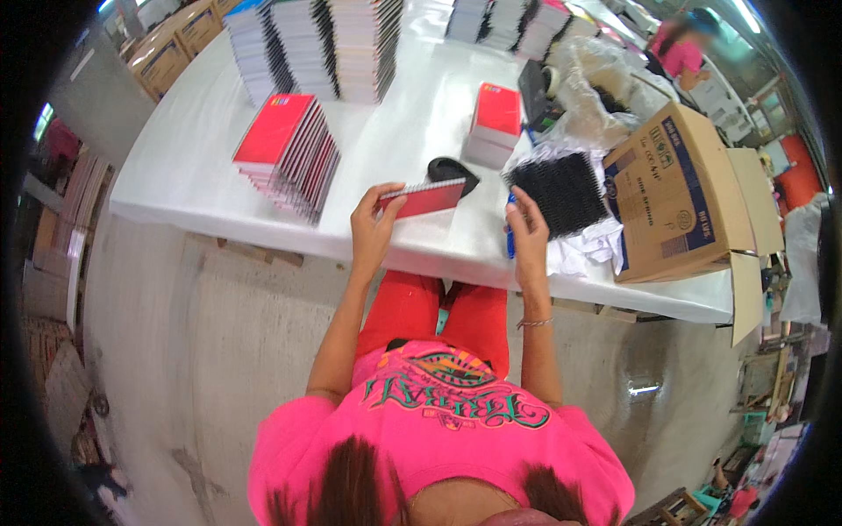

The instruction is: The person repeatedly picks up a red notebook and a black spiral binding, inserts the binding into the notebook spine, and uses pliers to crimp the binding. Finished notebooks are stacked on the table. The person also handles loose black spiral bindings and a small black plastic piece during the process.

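My left hand point(375, 221) grips a small red notebook point(430, 200) by its left end, tilted above the table's front edge. Pale marks run along the notebook's upper edge. In my right hand point(529, 226) is a slim blue tool point(510, 230); the fingers hide most of it, so its kind cannot be told. That hand is at the left edge of a heap of black spiral binding coils point(561, 195) lying on crumpled white paper point(589, 249). Just behind the notebook lies a black curved object point(456, 174).
On the white table point(175, 188) stand a stack of red notebooks point(285, 153) at left, a smaller red-topped stack point(494, 125), and tall stacks of bound books point(316, 48) behind. An open cardboard box point(675, 197) borders the coils. Another person point(680, 54) is at the far right.
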`<move>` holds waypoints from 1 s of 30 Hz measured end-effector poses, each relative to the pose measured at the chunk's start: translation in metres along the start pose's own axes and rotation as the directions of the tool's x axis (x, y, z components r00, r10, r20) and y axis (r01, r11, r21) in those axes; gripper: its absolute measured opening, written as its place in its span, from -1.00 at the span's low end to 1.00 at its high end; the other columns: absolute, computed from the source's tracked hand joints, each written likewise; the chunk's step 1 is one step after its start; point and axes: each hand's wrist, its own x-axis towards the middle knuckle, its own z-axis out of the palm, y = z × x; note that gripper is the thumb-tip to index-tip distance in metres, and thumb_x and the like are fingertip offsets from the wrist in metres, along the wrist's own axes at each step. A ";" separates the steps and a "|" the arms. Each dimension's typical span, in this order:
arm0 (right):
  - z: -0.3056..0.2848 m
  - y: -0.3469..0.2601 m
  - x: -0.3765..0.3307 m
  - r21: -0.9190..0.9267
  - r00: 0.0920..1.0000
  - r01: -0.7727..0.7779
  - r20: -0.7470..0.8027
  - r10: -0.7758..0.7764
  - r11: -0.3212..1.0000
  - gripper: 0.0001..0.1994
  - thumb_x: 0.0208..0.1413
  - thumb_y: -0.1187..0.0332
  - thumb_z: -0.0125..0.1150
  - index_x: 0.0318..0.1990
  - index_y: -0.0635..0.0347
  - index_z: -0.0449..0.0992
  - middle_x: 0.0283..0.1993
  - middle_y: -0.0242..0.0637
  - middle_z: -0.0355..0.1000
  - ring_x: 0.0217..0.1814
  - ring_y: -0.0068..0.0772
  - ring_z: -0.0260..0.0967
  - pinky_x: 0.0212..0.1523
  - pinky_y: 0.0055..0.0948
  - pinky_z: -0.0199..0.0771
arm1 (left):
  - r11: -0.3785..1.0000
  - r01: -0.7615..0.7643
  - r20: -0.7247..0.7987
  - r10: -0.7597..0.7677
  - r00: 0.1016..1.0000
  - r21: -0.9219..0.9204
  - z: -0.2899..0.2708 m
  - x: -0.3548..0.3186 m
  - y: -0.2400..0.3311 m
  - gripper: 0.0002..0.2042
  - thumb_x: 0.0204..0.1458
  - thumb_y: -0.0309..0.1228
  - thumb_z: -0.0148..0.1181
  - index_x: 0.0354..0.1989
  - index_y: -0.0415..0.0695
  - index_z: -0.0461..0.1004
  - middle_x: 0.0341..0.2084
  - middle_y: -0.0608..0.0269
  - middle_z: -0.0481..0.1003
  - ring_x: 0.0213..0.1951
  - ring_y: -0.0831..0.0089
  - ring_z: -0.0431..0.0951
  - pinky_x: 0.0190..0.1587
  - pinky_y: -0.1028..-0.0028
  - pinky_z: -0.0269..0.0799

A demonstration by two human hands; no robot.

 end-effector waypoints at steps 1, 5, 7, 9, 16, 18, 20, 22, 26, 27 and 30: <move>0.002 -0.011 -0.006 0.129 0.999 -0.032 0.002 0.032 0.991 -0.58 0.22 0.33 0.22 0.22 0.16 0.43 -0.05 -0.45 0.39 -0.17 -0.68 0.35 -0.17 -0.61 0.39 | 1.000 0.009 0.015 -0.009 1.000 -0.004 0.000 -0.001 0.006 -0.74 0.14 -0.47 0.25 0.00 -0.24 0.52 -0.17 0.22 0.56 -0.15 0.53 0.52 -0.05 0.54 0.41; 0.031 -0.031 -0.032 -0.034 0.980 0.193 0.051 -0.191 0.981 -0.55 0.08 0.45 0.31 0.17 0.22 0.46 -0.04 -0.28 0.39 -0.11 -0.54 0.41 -0.08 -0.53 0.44 | 0.982 0.027 -0.014 -0.030 0.999 -0.185 0.003 -0.001 0.015 -0.77 0.11 -0.51 0.29 -0.06 -0.25 0.57 -0.27 0.28 0.57 -0.21 0.65 0.49 -0.15 0.65 0.39; 0.051 -0.043 -0.043 -0.163 0.924 0.374 0.147 -0.352 0.913 -0.52 0.01 0.44 0.35 0.14 0.22 0.47 -0.01 -0.17 0.40 0.02 -0.32 0.42 -0.01 -0.40 0.46 | 0.990 0.069 -0.002 -0.070 0.998 -0.123 -0.003 -0.001 0.014 -0.77 0.11 -0.50 0.29 -0.07 -0.26 0.57 -0.31 0.32 0.57 -0.26 0.68 0.50 -0.20 0.67 0.39; 0.068 -0.048 -0.051 -0.224 0.884 0.458 0.211 -0.416 0.860 -0.49 -0.03 0.42 0.38 0.14 0.21 0.47 0.01 -0.09 0.41 0.07 -0.17 0.42 0.06 -0.29 0.44 | 0.995 0.087 0.023 -0.086 0.996 -0.056 -0.007 0.000 0.011 -0.77 0.13 -0.48 0.27 -0.06 -0.26 0.56 -0.31 0.32 0.58 -0.27 0.67 0.51 -0.23 0.64 0.44; 0.107 -0.035 -0.058 -0.369 0.801 0.599 0.285 -0.527 0.711 -0.47 -0.08 0.42 0.41 0.14 0.18 0.49 -0.01 -0.06 0.41 0.00 -0.08 0.44 0.02 -0.26 0.48 | 0.985 0.098 0.087 -0.086 0.992 -0.142 -0.009 -0.003 0.013 -0.78 0.19 -0.53 0.14 -0.01 -0.25 0.53 -0.27 0.27 0.60 -0.16 0.59 0.58 -0.14 0.57 0.51; 0.113 -0.032 -0.057 -0.398 0.788 0.615 0.276 -0.551 0.680 -0.47 -0.08 0.41 0.41 0.14 0.17 0.50 0.00 -0.06 0.41 0.02 -0.06 0.44 0.04 -0.25 0.46 | 0.982 0.097 0.103 -0.081 0.991 -0.164 -0.011 -0.002 0.014 -0.77 0.20 -0.57 0.09 0.00 -0.25 0.52 -0.25 0.26 0.60 -0.13 0.56 0.58 -0.10 0.56 0.50; 0.117 -0.028 -0.057 -0.404 0.803 0.596 0.266 -0.534 0.694 -0.47 -0.09 0.40 0.40 0.13 0.18 0.50 0.00 -0.06 0.41 0.03 -0.05 0.43 0.06 -0.24 0.44 | 0.984 0.107 0.131 -0.088 0.988 -0.144 -0.013 -0.001 0.011 -0.75 0.20 -0.61 0.04 0.03 -0.25 0.51 -0.23 0.24 0.59 -0.12 0.53 0.59 -0.06 0.56 0.49; 0.119 -0.027 -0.058 -0.415 0.809 0.586 0.264 -0.524 0.696 -0.48 -0.09 0.40 0.39 0.12 0.20 0.50 0.00 -0.06 0.41 0.03 -0.04 0.43 0.07 -0.23 0.44 | 0.991 0.076 0.118 -0.063 0.991 -0.113 -0.014 -0.002 0.012 -0.74 0.19 -0.63 0.03 0.04 -0.25 0.49 -0.21 0.22 0.59 -0.12 0.52 0.59 -0.06 0.56 0.49; 0.121 -0.021 -0.059 -0.413 0.809 0.588 0.273 -0.521 0.696 -0.48 -0.06 0.36 0.37 0.12 0.20 0.48 0.00 -0.06 0.41 0.00 -0.01 0.42 0.03 -0.17 0.42 | 0.997 0.012 0.083 -0.006 0.997 -0.070 -0.012 -0.004 0.015 -0.72 0.18 -0.67 0.02 0.05 -0.24 0.47 -0.17 0.22 0.58 -0.12 0.53 0.59 -0.07 0.58 0.48; 0.121 -0.019 -0.060 -0.405 0.809 0.588 0.274 -0.520 0.700 -0.48 -0.05 0.34 0.37 0.13 0.20 0.47 0.01 -0.06 0.41 -0.02 0.00 0.41 0.01 -0.13 0.42 | 0.999 0.029 0.083 -0.025 0.996 -0.047 -0.012 -0.004 0.013 -0.73 0.18 -0.66 0.02 0.04 -0.25 0.47 -0.18 0.23 0.58 -0.12 0.54 0.59 -0.08 0.59 0.48; 0.121 -0.018 -0.060 -0.384 0.805 0.592 0.252 -0.537 0.709 -0.48 -0.05 0.34 0.36 0.13 0.19 0.46 -0.01 -0.09 0.41 -0.03 -0.01 0.42 0.00 -0.14 0.42 | 0.997 0.075 0.077 -0.073 0.994 -0.016 -0.013 -0.003 0.007 -0.75 0.19 -0.65 0.03 0.02 -0.26 0.48 -0.20 0.23 0.58 -0.12 0.56 0.58 -0.11 0.60 0.48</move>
